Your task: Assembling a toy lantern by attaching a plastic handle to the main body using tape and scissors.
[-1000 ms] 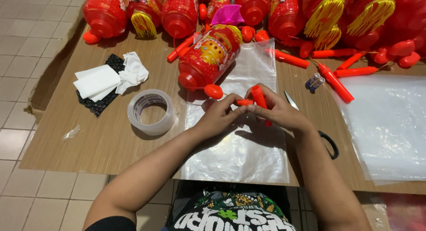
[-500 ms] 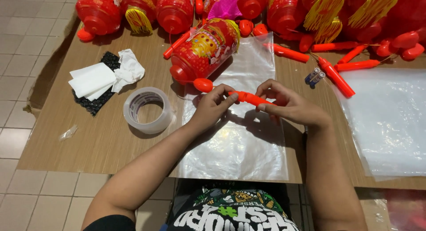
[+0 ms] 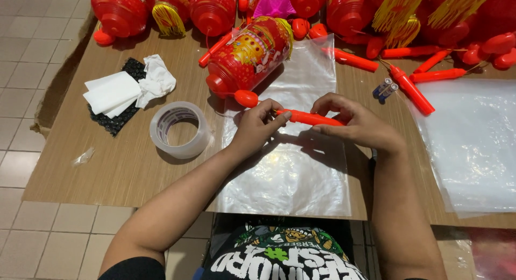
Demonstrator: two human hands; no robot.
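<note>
Both hands hold a slim red plastic stick (image 3: 309, 118) level above a clear plastic bag (image 3: 293, 167) that lies flat on the brown table. My left hand (image 3: 257, 128) pinches the stick's left end between thumb and fingers. My right hand (image 3: 355, 124) wraps its right end. A red plastic lantern (image 3: 250, 54) with gold print lies on its side just beyond the hands, its round red knob (image 3: 246, 98) close to my left fingers.
A roll of clear tape (image 3: 180, 129) sits left of the hands, with white tissues (image 3: 126, 89) on a black mesh pad behind it. More red lanterns (image 3: 215, 8) with yellow tassels and loose red sticks (image 3: 411, 89) crowd the far edge. Two small batteries (image 3: 385, 88) and another clear bag (image 3: 473, 143) lie right.
The stick has turned from pointing up to lying level between my hands. My hands have spread slightly apart along it.
</note>
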